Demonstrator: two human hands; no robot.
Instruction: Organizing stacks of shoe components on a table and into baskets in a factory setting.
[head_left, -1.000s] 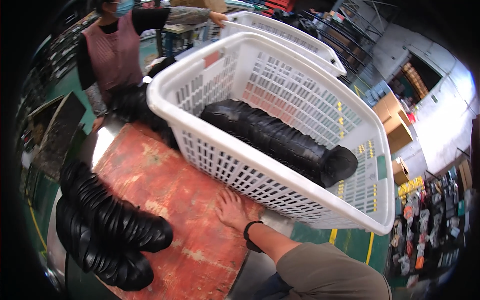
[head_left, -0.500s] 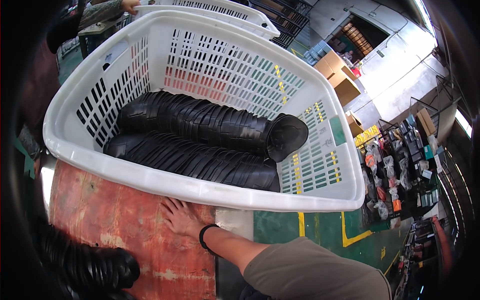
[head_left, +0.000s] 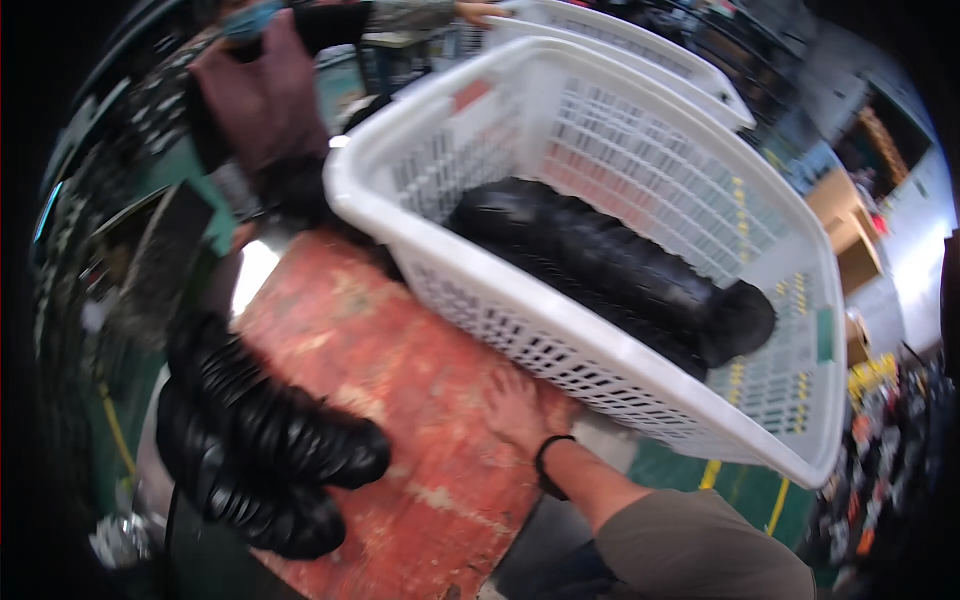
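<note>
My right hand (head_left: 516,410), with a black band at the wrist, lies flat on the red worn tabletop (head_left: 410,440), fingers spread. It holds nothing and is close to the lower side of a large white slatted plastic basket (head_left: 590,390). Inside the basket, long stacks of nested black curved pieces (head_left: 620,265) lie side by side; their exact kind I cannot make out. More stacks of the same black pieces (head_left: 290,430) rest at the left of the tabletop. My left hand is out of view.
Across the table stands a person in a mauve apron (head_left: 262,95), one hand (head_left: 482,12) at a second white basket (head_left: 640,45) behind the first. Cardboard boxes (head_left: 845,215) stand at the right, with cluttered shelves (head_left: 890,460) below them. A dark crate (head_left: 160,245) is at the left.
The view has swung left, so the basket appears further right and more of the left-hand black stacks and the other person shows. My right hand still rests flat on the tabletop.
</note>
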